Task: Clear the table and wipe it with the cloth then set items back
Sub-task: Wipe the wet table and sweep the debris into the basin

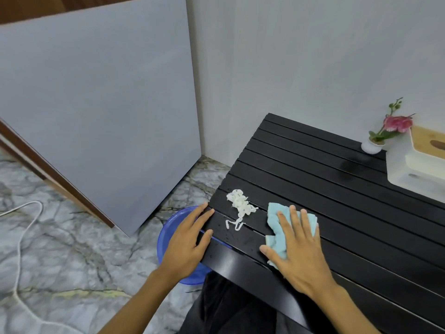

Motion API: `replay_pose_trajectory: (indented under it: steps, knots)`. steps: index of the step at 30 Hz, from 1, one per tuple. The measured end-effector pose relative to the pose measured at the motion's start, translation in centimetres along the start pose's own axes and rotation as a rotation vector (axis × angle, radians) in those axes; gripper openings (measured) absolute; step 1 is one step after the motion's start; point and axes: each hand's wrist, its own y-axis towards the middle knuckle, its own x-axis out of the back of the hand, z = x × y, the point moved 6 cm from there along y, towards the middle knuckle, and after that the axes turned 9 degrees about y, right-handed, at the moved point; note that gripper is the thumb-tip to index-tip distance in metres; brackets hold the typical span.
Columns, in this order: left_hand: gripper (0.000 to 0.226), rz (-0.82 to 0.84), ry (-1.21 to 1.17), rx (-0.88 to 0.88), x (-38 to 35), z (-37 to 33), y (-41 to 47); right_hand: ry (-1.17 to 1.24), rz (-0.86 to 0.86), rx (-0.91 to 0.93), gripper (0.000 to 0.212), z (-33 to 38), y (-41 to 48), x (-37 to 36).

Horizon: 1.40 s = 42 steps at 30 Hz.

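Observation:
A black slatted table (337,189) fills the right of the view. My right hand (298,251) presses flat on a light blue cloth (277,235) near the table's left front corner. Left of the cloth lies a small white crumpled clump with loose strings (240,203). My left hand (187,244) grips the rim of a blue plastic bowl (166,237) held against the table's left edge, just below the tabletop. Small water drops dot the slats near that edge.
At the table's far right stand a small white vase with a pink flower (375,143) and a white tissue box with a wooden lid (419,160). A white cable (24,227) lies on the marble floor. A grey panel (96,116) leans at the left.

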Motion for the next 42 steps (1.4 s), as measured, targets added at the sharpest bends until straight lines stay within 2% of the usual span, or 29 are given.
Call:
replay_pose_trajectory:
  steps: [3,7,18,20,24,26,27,30,32,34,37,39,42]
  knots:
    - [0.048,-0.005,-0.092,0.016,0.8,0.4,0.1,0.000,0.005,0.006,0.104,1.8,1.2,-0.7]
    - [0.046,-0.114,-0.151,0.092,3.2,2.5,0.4,0.005,0.008,0.019,0.110,3.1,3.1,-1.2]
    - [0.047,-0.139,-0.056,0.131,5.3,6.8,0.7,0.019,0.061,0.233,0.105,8.9,8.2,-3.6]
    - [0.047,-0.143,-0.059,0.146,5.5,7.3,0.4,0.051,0.069,0.296,0.099,10.5,8.9,-4.1]
    - [0.050,-0.166,-0.063,0.179,6.1,8.5,-0.3,0.181,0.073,0.467,0.069,14.9,10.3,-5.3]
    - [0.051,-0.177,-0.058,0.213,6.6,9.0,-0.6,0.332,0.099,0.428,0.067,16.1,11.0,-5.5]
    - [0.051,-0.183,-0.059,0.226,6.8,9.1,-0.8,0.446,0.099,0.384,0.060,16.3,11.3,-5.1]
    - [0.050,-0.197,-0.055,0.228,7.6,9.4,-1.0,0.749,-0.006,0.291,0.030,15.7,11.5,-1.6]
    - [0.050,-0.197,-0.048,0.216,7.8,9.5,-0.9,0.810,-0.091,0.253,0.024,13.7,11.4,1.6]
    - [0.051,-0.200,-0.048,0.207,7.8,9.4,-0.8,0.782,-0.128,0.215,0.026,10.5,11.5,4.2]
    - [0.053,-0.194,-0.067,0.205,7.5,9.0,-0.5,0.609,-0.144,0.153,0.027,5.4,12.0,6.0]
    - [0.054,-0.190,-0.080,0.192,7.3,8.5,-0.2,0.515,-0.173,0.050,0.027,1.6,12.4,5.9]
    - [0.053,-0.192,-0.082,0.156,7.3,7.4,0.5,0.172,-0.039,-0.145,0.059,-2.5,13.5,4.0]
